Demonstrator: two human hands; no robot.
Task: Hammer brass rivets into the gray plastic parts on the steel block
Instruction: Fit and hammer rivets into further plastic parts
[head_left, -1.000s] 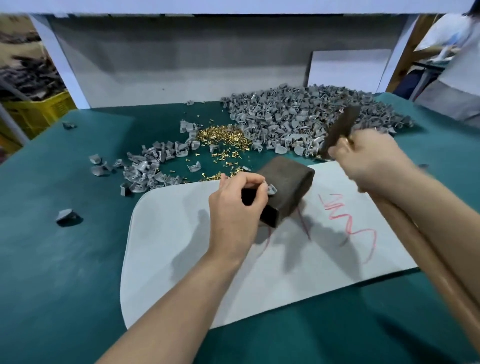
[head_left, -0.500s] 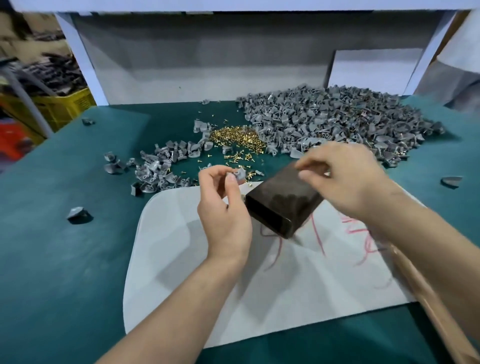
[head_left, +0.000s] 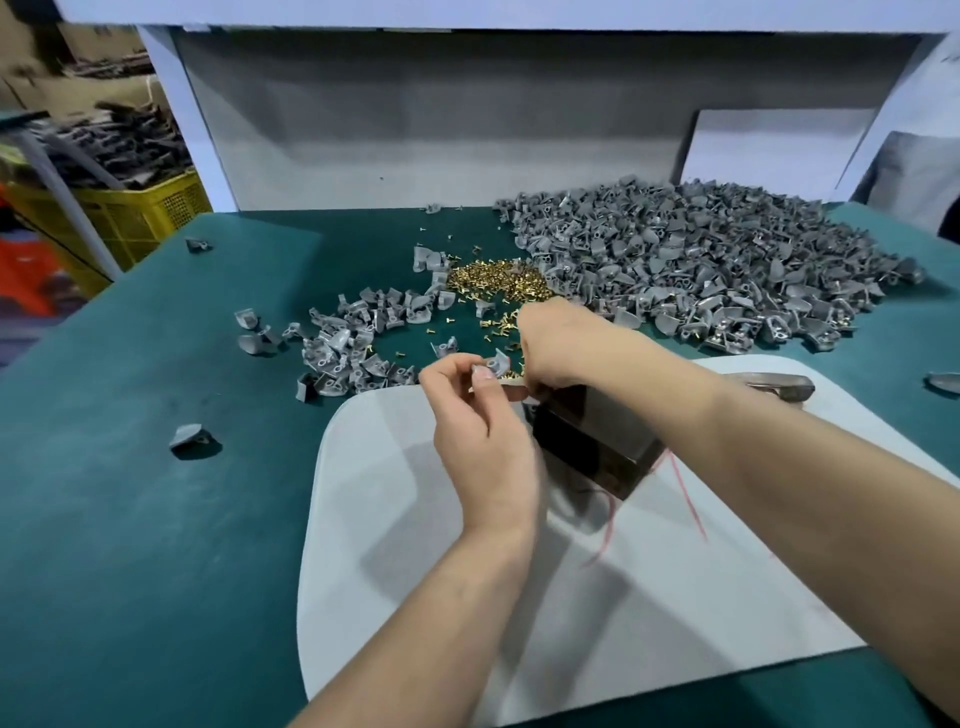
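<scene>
My left hand pinches a small gray plastic part between thumb and fingertips, just left of the dark steel block. The block stands on the white mat. My right hand reaches across the block, fingers pointing down among the loose brass rivets beside the held part; its fingertips are hidden. The hammer lies on the mat at the right, behind my right forearm. A denser heap of brass rivets sits farther back.
A large pile of gray parts covers the back right of the green table. A smaller pile of gray parts lies left of the rivets, with a few strays farther left. A yellow crate stands beyond the table's left edge.
The hammer left my right hand and now lies on the mat. My right hand moved left to the loose rivets. My left hand lifted the gray part off the block.
</scene>
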